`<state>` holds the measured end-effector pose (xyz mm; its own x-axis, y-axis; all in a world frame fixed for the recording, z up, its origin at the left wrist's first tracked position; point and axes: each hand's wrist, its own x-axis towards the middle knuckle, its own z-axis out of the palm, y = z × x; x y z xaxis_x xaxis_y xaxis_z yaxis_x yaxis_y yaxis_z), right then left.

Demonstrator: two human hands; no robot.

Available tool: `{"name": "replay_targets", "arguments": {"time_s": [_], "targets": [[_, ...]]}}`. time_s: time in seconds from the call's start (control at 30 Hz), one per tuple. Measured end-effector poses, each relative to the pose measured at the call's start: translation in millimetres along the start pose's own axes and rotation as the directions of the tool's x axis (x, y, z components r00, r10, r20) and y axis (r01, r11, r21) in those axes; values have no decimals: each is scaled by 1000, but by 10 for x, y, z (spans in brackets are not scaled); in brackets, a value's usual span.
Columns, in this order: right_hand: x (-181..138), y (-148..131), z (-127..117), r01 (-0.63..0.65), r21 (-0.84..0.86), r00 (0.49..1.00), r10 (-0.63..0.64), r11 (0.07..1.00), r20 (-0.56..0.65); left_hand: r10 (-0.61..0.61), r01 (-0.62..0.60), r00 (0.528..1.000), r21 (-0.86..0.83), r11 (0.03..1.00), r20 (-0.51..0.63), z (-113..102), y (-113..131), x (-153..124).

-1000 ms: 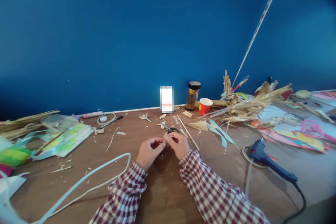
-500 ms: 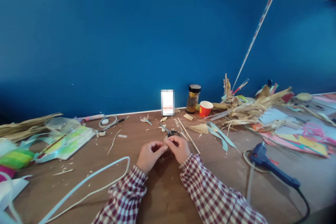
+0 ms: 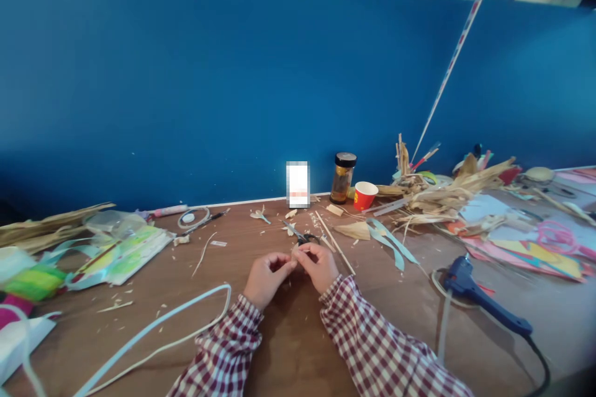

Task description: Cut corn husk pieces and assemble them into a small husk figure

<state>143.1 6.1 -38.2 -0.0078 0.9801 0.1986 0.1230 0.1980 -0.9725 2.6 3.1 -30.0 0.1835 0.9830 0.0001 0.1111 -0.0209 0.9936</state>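
Observation:
My left hand [image 3: 269, 278] and my right hand [image 3: 318, 265] meet over the middle of the brown table, fingertips pinched together. Between them is something small and pale, mostly hidden by the fingers; its kind I cannot make out. Just beyond my fingertips lie scissors [image 3: 308, 238] with dark handles, blades pointing away to the left. Thin pale sticks [image 3: 336, 242] lie to the right of the scissors, near a dry corn husk piece [image 3: 352, 230] and a light blue ribbon [image 3: 388, 243]. A small pale flower-like piece [image 3: 261, 216] rests farther back on the left.
At the right lies a blue glue gun [image 3: 484, 298] with a dark cord. A dark-lidded jar [image 3: 343, 178] and a red paper cup [image 3: 365, 196] stand by the blue partition [image 3: 233, 87]. Husks [image 3: 447, 195] pile up at back right; white cables [image 3: 162, 316] loop across the left.
The view has shifted slightly, so the table appears a little lower. My hands keep nearly the same pinched pose, with no clear change in what they hold.

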Motion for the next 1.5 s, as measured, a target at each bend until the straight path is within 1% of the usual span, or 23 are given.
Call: {"name": "replay_targets", "arguments": {"time_s": [0.13,0.2,0.3,0.33,0.47,0.5,0.7,0.77,0.87,1.0,1.13,1.27,1.33,1.5], "targets": [[-6,-30,6,15,-19,1000,-14,1000,16,46,-41,996,61,997,-73,1,-13,5],[3,-22,11,13,-10,1000,-12,1000,17,49,-44,996,66,997,-78,11,-6,5],[21,-5,13,-11,14,1000,12,1000,-5,20,-20,998,-1,1000,-52,36,21,2],[26,-3,13,-18,18,1000,19,1000,-15,10,-11,998,-26,1000,-62,42,28,0],[26,-19,14,-10,-6,1000,10,1000,-9,7,-19,976,-52,998,-217,39,13,10],[22,-24,16,-2,-14,1000,2,1000,-2,12,-26,972,-57,998,-233,32,0,16],[-13,-40,23,44,-58,998,-42,997,41,44,-65,978,-95,993,-204,-1,-51,41],[-18,-43,23,49,-77,998,-46,996,45,24,-50,979,-128,991,-203,3,-48,38],[-18,-44,28,36,-57,998,-33,998,54,-2,-32,979,-160,987,-205,8,-48,34],[-3,-30,33,20,-31,997,-18,999,72,0,-38,972,-157,987,-234,8,-56,36],[8,-9,23,22,-61,997,-17,998,74,-38,-14,965,-195,981,-261,25,-15,24],[-9,-15,9,31,-87,994,-21,996,107,-4,-38,976,-190,981,-219,51,31,2],[-17,-23,5,39,-100,993,-28,994,116,5,-44,976,-179,983,-216,48,21,8],[-5,-24,4,64,-143,993,-49,988,108,-29,-21,964,-186,982,-264,5,-50,50]]}}
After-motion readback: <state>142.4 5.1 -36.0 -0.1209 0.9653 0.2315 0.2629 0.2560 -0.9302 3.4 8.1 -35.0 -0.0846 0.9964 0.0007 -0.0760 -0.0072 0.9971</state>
